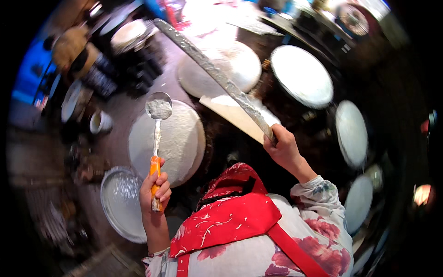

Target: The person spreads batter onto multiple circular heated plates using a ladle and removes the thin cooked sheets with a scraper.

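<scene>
"Head view: what is helping?"

"Keeping the ladle [157, 138] level should be stopping the goo [159, 110] from spilling. It is showing over the edge of the white round [183, 145]. Keeping the stick [213, 74] clear is likely helping too."

"And the hands?"

"Far apart. The left hand [157, 187] is gripping the orange handle [155, 169], pointing it forward. The right hand [284, 147] is gripping the stick's end, slanting it leftward."

Round plate [202, 147], a whitish layer [177, 138] spread across its top, brownish floor [110, 148] beside it
</scene>
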A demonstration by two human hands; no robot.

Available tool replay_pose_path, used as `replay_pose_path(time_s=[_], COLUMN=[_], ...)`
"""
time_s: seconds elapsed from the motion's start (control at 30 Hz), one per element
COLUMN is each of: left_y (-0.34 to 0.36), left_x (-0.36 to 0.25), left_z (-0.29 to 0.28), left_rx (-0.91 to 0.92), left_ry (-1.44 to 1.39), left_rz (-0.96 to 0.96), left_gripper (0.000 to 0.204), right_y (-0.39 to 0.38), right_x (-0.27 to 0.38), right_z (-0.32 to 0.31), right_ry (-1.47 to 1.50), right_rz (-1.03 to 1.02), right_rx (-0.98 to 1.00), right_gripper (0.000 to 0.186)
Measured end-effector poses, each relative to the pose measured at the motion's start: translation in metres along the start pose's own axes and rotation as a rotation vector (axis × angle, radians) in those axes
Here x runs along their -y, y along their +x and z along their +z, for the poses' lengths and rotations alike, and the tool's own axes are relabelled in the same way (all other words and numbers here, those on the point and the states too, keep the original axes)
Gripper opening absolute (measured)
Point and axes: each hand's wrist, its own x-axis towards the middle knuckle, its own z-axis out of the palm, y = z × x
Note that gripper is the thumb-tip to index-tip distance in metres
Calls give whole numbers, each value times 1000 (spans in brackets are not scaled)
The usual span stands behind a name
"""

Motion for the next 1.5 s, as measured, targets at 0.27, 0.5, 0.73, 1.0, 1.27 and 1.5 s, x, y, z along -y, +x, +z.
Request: replay_pose_path(time_s=[0.27, 0.5, 0.73, 1.0, 1.27, 1.5], left_y=[11, 2, -7, -15, -43, -62], left_x=[-3, -9, -9, 19, 76, 104], left_z=[8, 45, 92, 116, 118, 92], left_rx=[238, 329, 371, 362, 274, 205], left_ry=[81, 121, 231, 345, 263, 43], left_rz=[-624, -1094, -1255, -1349, -1303, -1259], left_gripper=[45, 45, 45, 42, 43, 45], right_y=[-190, -318, -469, -622, -687, -595], right_x=[107, 272, 420, 430, 365, 278], right_z=[-62, -93, -116, -8, 4, -66], right_ry=[-252, -498, -349, -159, -830, -861], right_rz=[632, 904, 928, 1349, 2310, 1625], right_rx=[-53, -900, -1959, -2480, -1517, -1216], right_gripper=[24, 19, 25, 38, 46, 36])
